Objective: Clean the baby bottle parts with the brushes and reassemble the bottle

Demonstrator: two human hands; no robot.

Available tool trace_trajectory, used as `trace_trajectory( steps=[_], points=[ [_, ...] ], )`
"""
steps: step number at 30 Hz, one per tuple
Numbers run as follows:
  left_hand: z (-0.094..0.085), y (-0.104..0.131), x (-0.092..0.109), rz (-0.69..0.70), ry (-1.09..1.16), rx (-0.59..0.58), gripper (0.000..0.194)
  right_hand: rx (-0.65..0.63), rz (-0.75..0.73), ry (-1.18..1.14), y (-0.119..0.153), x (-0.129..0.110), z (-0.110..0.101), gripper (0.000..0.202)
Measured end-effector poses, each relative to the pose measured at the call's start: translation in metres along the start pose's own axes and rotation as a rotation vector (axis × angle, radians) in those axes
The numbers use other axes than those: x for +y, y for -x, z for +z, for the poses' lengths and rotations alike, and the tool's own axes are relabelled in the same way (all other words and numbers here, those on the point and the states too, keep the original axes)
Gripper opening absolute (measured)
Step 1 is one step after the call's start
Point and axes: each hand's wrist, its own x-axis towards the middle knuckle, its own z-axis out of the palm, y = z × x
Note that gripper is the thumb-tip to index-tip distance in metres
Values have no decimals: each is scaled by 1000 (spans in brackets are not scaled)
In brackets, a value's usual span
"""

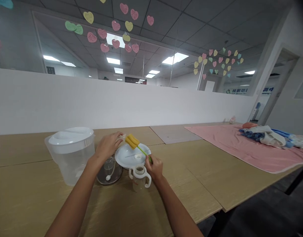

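Observation:
My right hand (154,166) is closed around the green handle of a bottle brush (133,141) with a yellow sponge head. My left hand (109,144) grips a small clear plastic piece (121,138), perhaps a cap, close to the sponge. Under the brush lies a white plate (124,156) with a small white ring (138,157) on it. Just in front of the plate stands an uncovered baby bottle (139,179) with two white handles. Beside my left forearm, a clear cup (108,166) and a white-tipped straw (108,177) rest on a dark round tray (116,177).
A lidded translucent pitcher (73,144) stands at the left of the wooden table (186,191). On the right, a pink cloth (220,141) bears piled clothes (267,136). A grey mat (173,134) lies farther back, along a white wall (141,108).

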Motion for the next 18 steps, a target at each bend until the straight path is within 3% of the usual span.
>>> trace_trajectory(
  steps=[6,18],
  points=[
    [2,-1,0,120,19,7,32,4,-23,-16,-2,-3,-4,31],
    [0,1,4,93,11,23,28,22,-5,-21,-1,0,-2,32]
  ],
)
